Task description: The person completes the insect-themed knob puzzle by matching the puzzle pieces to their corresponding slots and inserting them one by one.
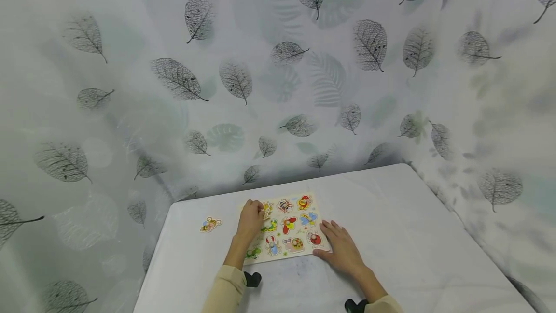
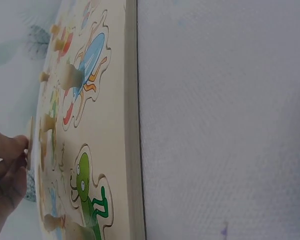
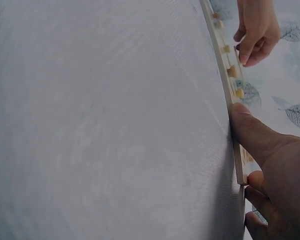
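A wooden knob puzzle board [image 1: 299, 231] lies on the table with several colourful insect pieces in its recesses. My left hand [image 1: 250, 219] is over the board's left part and pinches a puzzle piece [image 1: 267, 210] between thumb and fingers. In the left wrist view that thin piece [image 2: 30, 142] stands apart from the board face, beside the fingers. My right hand [image 1: 340, 248] rests at the near right corner of the board, its fingers stretched along the right edge. The right wrist view shows its thumb [image 3: 250, 127] against the near edge.
A loose bee-like piece [image 1: 211, 224] lies on the white table [image 1: 391, 216], left of the board. Wooden knobs [image 2: 71, 77] stick up from the seated pieces. Leaf-patterned curtains [image 1: 282, 86] hang behind and beside the table. Dark straps [image 1: 253, 279] sit at both wrists.
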### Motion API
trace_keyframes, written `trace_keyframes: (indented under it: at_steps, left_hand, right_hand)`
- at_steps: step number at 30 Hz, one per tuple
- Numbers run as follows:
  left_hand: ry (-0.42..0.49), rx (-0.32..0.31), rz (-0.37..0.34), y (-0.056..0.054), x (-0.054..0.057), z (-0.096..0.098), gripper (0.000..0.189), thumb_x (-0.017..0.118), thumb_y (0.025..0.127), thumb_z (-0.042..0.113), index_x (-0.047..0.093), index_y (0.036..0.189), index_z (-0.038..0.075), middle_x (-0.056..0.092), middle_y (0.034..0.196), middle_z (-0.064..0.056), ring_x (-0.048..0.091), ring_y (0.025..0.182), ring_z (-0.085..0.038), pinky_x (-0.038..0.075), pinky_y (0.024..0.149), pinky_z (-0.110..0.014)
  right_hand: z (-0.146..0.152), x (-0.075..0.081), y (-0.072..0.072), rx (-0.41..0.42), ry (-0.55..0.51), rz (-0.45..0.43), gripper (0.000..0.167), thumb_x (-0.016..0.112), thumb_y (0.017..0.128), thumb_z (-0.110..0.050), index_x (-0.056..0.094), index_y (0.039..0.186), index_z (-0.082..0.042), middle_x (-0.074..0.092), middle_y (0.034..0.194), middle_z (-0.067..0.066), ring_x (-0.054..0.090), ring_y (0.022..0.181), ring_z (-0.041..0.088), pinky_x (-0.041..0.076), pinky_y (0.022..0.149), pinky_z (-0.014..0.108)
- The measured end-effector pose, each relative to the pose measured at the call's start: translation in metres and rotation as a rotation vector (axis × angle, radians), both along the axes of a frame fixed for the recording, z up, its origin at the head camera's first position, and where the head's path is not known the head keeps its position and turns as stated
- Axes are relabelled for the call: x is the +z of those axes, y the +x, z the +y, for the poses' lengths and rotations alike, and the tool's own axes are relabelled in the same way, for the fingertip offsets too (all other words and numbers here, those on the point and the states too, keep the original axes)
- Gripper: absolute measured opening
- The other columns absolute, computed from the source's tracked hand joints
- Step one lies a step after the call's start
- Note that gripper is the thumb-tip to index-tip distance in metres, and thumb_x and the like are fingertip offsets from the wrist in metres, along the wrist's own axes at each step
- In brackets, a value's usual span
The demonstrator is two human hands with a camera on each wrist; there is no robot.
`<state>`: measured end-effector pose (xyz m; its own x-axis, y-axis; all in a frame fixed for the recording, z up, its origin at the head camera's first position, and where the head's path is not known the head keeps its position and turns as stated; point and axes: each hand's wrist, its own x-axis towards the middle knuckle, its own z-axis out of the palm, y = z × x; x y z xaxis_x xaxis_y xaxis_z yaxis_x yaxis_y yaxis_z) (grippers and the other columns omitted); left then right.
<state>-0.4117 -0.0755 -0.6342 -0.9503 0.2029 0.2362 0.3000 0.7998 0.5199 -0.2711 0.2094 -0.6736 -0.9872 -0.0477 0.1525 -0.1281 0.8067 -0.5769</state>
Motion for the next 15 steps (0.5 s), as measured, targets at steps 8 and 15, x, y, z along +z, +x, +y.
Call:
trace_keyframes:
  at_steps: [8,15]
  left_hand:
    - [-0.008,-0.015,-0.003,0.0002,-0.0036,0.0051,0.006,0.068,0.101,0.006,0.067,0.104,0.001,0.056,0.095,-0.006,0.055,0.08,-0.018,0.053,0.07,-0.036]
    - [-0.029,-0.014,-0.011,-0.0022,-0.0072,0.0063,0.006,0.067,0.101,0.007,0.068,0.105,0.002,0.058,0.098,-0.008,0.059,0.084,-0.019,0.057,0.075,-0.038]
  right_hand:
    - [0.0011,-0.0008,0.0011,0.008,0.002,0.031,0.087,0.084,0.084,-0.05,0.053,0.151,-0.005,0.047,0.16,0.012,0.032,0.153,0.04,0.022,0.126,0.061]
    - [0.0024,-0.0008,-0.0009,0.019,-0.002,0.019,0.085,0.083,0.086,-0.05,0.052,0.152,-0.005,0.046,0.161,0.011,0.031,0.154,0.039,0.021,0.127,0.06]
